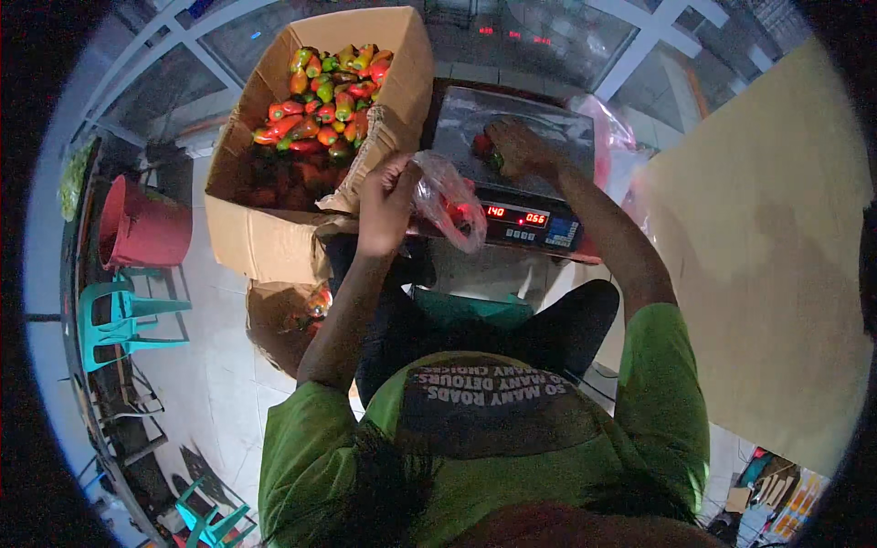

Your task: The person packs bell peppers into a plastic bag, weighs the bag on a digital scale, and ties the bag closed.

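My left hand [388, 192] pinches the rim of a clear plastic bag [445, 187], which hangs in front of the scale and shows some red through its film. My right hand [519, 151] is over the metal pan of a digital scale [457, 110], its fingers curled round a red and green pepper [482, 144]. How many peppers lie under those fingers is hidden. Beside my left hand stands a tall open cardboard box [265, 233], partly filled with red, green and orange peppers [326, 111]. Red digits glow on the scale's front panel.
A second, smaller cardboard box [269, 320] with some contents sits below the big one. At the left are a red bucket [160, 224] and teal plastic stools [119, 315]. A large pale board [758, 256] rises on the right. Pinkish clear plastic [617, 137] lies beside the scale.
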Demonstrator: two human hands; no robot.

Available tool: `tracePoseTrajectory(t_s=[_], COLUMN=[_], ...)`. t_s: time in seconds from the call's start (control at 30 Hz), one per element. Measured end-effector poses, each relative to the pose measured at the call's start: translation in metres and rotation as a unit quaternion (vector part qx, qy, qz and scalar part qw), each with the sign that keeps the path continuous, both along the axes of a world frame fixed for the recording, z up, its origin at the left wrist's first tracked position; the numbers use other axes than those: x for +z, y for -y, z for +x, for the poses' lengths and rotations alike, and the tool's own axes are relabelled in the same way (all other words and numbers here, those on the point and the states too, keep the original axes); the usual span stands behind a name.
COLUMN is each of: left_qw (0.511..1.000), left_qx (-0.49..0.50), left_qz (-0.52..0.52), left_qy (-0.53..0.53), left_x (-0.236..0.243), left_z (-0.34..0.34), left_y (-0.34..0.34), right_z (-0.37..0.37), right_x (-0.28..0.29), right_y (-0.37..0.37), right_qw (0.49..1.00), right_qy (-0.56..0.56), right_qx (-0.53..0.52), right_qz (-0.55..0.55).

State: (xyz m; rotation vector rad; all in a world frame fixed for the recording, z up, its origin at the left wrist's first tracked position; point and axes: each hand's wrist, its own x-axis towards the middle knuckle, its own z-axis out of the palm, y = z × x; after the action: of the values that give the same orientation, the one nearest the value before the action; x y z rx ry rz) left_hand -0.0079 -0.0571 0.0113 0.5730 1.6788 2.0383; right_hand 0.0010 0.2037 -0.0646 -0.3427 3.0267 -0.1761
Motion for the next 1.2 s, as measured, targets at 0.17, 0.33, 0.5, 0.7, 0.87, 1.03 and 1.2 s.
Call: tracePoseTrajectory(t_s=[0.17, 0.33, 0.5, 0.7, 0.87, 1.03, 1.2], left_qw=[0.986, 0.988, 0.982, 0.872, 0.942, 0.904, 0.912], left_qx=[0.018, 0.018, 0.002, 0.075, -0.028, 0.051, 0.034], left_qz=[-0.056, -0.078, -0.046, -0.03, -0.081, -0.105, -0.117], left_qy=[-0.154, -0.134, -0.185, -0.483, -0.324, -0.411, -0.391], left_x=[-0.009, 0.0, -0.021, -0.003, 0.023, 0.005, 0.006], left_z=[-0.011, -0.003, -0.011, 0.002, 0.008, 0.005, 0.006], left_y=[-0.008, -0.016, -0.024, -0.032, -0.024, -0.021, -0.015], right_z=[0.03, 0.093, 0.131, 0.113, 0.101, 0.088, 0.076], right_x=[-0.012, 0.029, 0.065, 0.061, 0.022, 0.033, 0.045], right_y=[-0.003, 0.035, 0.101, 0.119, 0.095, 0.082, 0.072], right_qw=[0.954, 0.722, 0.601, 0.593, 0.76, 0.777, 0.839], right_qy=[-0.122, -0.103, -0.032, -0.108, -0.029, 0.077, 0.17], right_qx=[-0.14, -0.209, -0.181, -0.145, -0.118, -0.07, -0.018], right_qz=[-0.234, -0.651, -0.778, -0.784, -0.639, -0.621, -0.516])
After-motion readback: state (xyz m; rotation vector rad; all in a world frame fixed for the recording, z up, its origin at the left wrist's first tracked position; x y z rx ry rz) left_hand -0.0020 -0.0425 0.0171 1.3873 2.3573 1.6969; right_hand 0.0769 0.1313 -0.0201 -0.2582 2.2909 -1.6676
